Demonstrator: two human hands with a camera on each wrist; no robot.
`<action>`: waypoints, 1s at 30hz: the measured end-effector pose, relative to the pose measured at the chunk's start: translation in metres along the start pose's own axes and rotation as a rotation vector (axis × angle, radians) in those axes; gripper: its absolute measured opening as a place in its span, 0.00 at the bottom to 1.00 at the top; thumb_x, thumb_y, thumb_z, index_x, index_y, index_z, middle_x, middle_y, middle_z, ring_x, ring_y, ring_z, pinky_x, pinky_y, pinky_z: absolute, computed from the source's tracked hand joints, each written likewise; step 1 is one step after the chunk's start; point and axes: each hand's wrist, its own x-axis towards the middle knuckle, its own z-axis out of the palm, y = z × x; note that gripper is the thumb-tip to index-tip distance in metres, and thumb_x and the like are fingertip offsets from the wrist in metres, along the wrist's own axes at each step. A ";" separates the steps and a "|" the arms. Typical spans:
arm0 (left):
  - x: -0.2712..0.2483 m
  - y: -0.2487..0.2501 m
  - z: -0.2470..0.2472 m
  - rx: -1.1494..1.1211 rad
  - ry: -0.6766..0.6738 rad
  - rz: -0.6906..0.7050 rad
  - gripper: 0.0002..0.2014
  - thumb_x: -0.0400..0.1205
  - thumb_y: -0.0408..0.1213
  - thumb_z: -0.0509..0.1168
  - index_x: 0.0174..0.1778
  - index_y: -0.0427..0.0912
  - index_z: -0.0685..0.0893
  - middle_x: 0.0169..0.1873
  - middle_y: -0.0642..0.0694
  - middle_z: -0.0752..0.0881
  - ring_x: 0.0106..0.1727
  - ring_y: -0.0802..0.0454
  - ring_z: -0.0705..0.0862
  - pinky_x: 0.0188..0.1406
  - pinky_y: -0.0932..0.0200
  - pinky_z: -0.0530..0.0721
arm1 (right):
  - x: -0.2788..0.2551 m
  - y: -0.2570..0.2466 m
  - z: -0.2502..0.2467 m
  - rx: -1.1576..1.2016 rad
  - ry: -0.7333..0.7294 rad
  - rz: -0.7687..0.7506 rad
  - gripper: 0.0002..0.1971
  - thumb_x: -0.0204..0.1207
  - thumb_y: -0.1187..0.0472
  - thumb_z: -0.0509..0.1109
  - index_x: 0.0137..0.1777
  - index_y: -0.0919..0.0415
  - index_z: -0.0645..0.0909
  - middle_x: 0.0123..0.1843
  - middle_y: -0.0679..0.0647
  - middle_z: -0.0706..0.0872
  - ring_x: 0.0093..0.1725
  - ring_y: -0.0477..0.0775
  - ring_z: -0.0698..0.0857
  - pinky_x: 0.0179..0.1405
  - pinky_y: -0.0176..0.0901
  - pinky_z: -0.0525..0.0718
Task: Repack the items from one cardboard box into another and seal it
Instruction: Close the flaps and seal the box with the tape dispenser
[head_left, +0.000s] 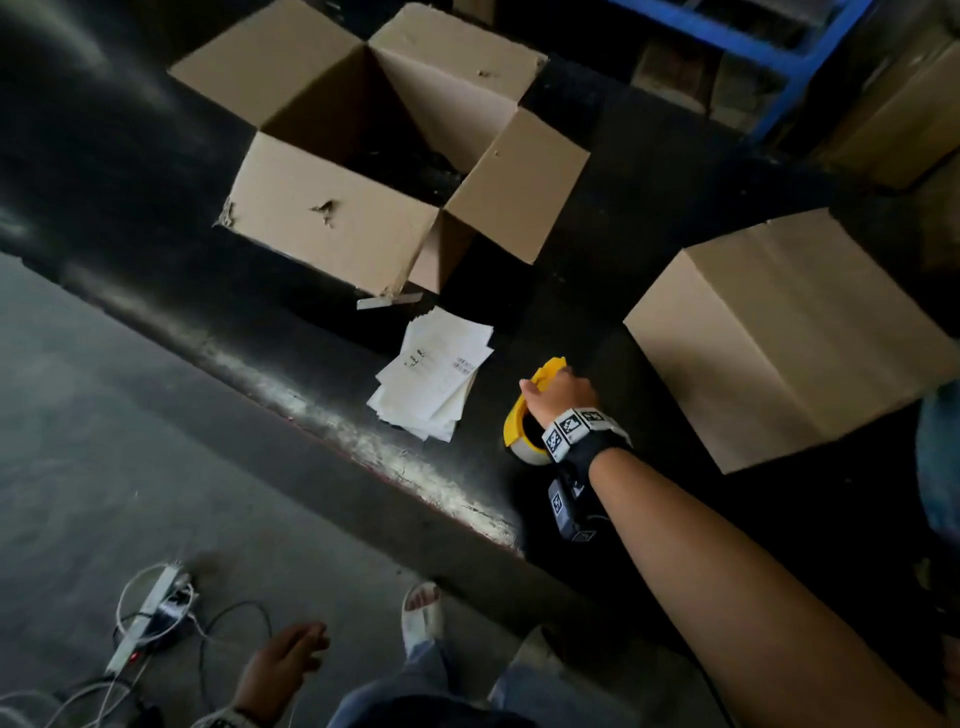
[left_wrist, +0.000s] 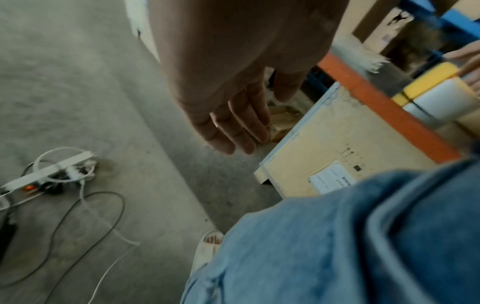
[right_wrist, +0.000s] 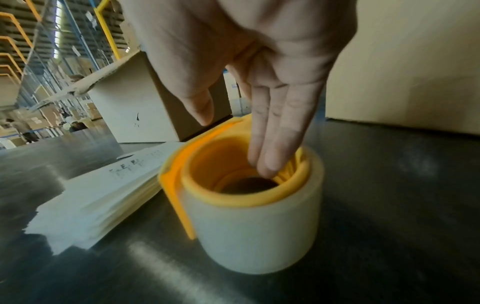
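A yellow tape dispenser (head_left: 521, 415) with a pale roll of tape (right_wrist: 254, 226) stands on end on the black table (head_left: 322, 410). My right hand (head_left: 550, 387) is over it. Its straight fingers (right_wrist: 275, 131) dip into the yellow core, and the thumb (right_wrist: 200, 102) hangs just outside the yellow flange. An open cardboard box (head_left: 332, 218) with spread flaps stands at the table's far left. A closed cardboard box (head_left: 789, 338) stands to the right of the dispenser. My left hand (head_left: 291, 660) hangs relaxed beside my leg, holding nothing, fingers (left_wrist: 233, 131) loosely extended.
A stack of white papers (head_left: 436, 374) lies between the open box and the dispenser. A power strip with cables (head_left: 150, 608) lies on the concrete floor at the left. Another carton (left_wrist: 337, 144) sits under the table edge. Blue racking (head_left: 769, 47) stands behind.
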 end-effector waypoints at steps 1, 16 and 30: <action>0.000 -0.008 -0.003 -0.023 0.004 -0.047 0.08 0.83 0.29 0.62 0.52 0.32 0.85 0.41 0.35 0.87 0.35 0.44 0.81 0.30 0.59 0.74 | -0.001 -0.003 0.004 0.002 -0.006 0.018 0.39 0.74 0.40 0.68 0.73 0.70 0.66 0.64 0.66 0.82 0.64 0.68 0.82 0.59 0.55 0.81; 0.005 -0.030 -0.012 -0.414 0.106 -0.449 0.13 0.85 0.38 0.59 0.61 0.35 0.80 0.59 0.35 0.82 0.47 0.41 0.80 0.50 0.50 0.74 | -0.008 -0.002 0.016 -0.111 -0.047 -0.091 0.37 0.82 0.61 0.57 0.84 0.58 0.38 0.27 0.56 0.68 0.25 0.52 0.67 0.22 0.42 0.62; -0.014 0.068 0.046 -0.263 0.015 -0.157 0.11 0.87 0.35 0.54 0.57 0.37 0.80 0.57 0.35 0.83 0.43 0.42 0.80 0.38 0.58 0.71 | 0.035 0.060 -0.067 0.139 -0.166 -0.162 0.22 0.81 0.49 0.59 0.71 0.58 0.76 0.70 0.62 0.80 0.69 0.67 0.78 0.65 0.50 0.74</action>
